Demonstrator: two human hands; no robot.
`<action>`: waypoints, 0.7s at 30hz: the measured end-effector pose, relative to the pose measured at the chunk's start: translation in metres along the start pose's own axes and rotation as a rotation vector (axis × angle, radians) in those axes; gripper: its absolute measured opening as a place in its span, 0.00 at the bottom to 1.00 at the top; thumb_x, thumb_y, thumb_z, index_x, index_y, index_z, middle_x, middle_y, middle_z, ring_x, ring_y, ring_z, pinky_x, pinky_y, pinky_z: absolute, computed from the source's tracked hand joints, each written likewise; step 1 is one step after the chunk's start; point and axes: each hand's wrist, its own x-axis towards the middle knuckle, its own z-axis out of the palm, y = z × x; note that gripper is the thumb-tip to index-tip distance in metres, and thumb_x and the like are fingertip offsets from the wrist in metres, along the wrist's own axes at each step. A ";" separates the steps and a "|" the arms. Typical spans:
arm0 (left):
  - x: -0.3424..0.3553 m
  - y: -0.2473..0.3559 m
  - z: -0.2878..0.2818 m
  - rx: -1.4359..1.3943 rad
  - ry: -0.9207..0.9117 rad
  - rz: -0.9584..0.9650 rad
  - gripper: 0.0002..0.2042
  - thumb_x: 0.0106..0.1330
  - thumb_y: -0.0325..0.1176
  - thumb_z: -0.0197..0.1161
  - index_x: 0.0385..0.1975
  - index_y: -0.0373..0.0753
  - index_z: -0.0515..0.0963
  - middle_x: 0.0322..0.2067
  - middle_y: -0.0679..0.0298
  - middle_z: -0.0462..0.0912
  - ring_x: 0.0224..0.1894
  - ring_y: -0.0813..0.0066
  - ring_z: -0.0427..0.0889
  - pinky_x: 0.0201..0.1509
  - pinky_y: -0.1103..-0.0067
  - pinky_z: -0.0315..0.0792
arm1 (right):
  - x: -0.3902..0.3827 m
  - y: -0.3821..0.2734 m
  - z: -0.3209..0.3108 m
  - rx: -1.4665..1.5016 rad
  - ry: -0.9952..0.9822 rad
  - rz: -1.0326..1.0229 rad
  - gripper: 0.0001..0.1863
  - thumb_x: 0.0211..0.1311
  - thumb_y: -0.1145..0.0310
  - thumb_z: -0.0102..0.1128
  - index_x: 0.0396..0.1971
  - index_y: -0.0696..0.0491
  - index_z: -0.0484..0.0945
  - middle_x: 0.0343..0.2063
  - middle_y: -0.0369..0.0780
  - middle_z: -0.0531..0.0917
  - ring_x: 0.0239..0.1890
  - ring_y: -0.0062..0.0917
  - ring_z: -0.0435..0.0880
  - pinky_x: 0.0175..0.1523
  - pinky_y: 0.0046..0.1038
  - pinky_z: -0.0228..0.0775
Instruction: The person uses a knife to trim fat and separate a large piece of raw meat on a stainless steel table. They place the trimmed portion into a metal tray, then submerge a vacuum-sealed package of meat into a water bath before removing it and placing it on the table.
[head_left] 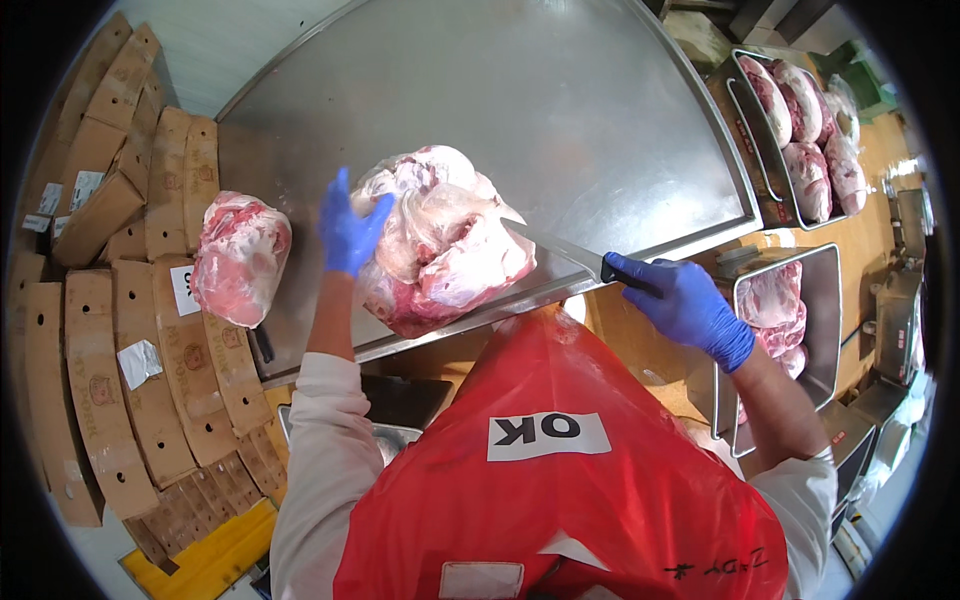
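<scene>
A large piece of pale pink, fatty meat [440, 250] lies on the steel table [560, 120]. At its left side is my blue-gloved left hand [350, 225], fingers apart, the thumb against or very near the meat. My blue-gloved right hand [685, 305] grips a knife [625, 270] by its black handle; the blade angles up-left to the meat's right side, and I cannot tell whether its tip is in it. A smaller cut of meat [240, 260] lies at the left, with a dark handle [263, 343] showing below it.
Stacked cardboard boxes [135, 400] fill the left. Steel tubs of meat stand at the upper right [740, 120] and right [835, 320]. A black tray [405, 400] sits below the table's front edge, and I wear a red apron [550, 500].
</scene>
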 end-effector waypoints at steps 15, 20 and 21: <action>-0.025 0.002 -0.008 -0.099 -0.210 -0.470 0.47 0.59 0.69 0.68 0.72 0.42 0.70 0.69 0.48 0.74 0.70 0.50 0.73 0.74 0.63 0.65 | 0.031 -0.077 -0.069 -0.086 -0.315 0.091 0.25 0.67 0.71 0.64 0.64 0.47 0.80 0.34 0.47 0.90 0.27 0.32 0.86 0.40 0.29 0.77; -0.015 -0.002 -0.005 -0.106 -0.250 -0.410 0.45 0.59 0.70 0.67 0.71 0.44 0.72 0.66 0.50 0.76 0.68 0.50 0.75 0.72 0.62 0.67 | 0.055 -0.107 -0.071 -0.220 -0.383 0.196 0.24 0.67 0.68 0.65 0.63 0.44 0.81 0.32 0.49 0.88 0.28 0.35 0.87 0.41 0.32 0.79; -0.013 0.000 -0.007 -0.099 -0.266 -0.410 0.45 0.59 0.70 0.67 0.70 0.45 0.72 0.66 0.50 0.77 0.68 0.49 0.76 0.71 0.62 0.68 | 0.064 -0.109 -0.074 -0.254 -0.421 0.220 0.24 0.67 0.68 0.65 0.63 0.45 0.81 0.33 0.49 0.89 0.29 0.35 0.88 0.41 0.32 0.79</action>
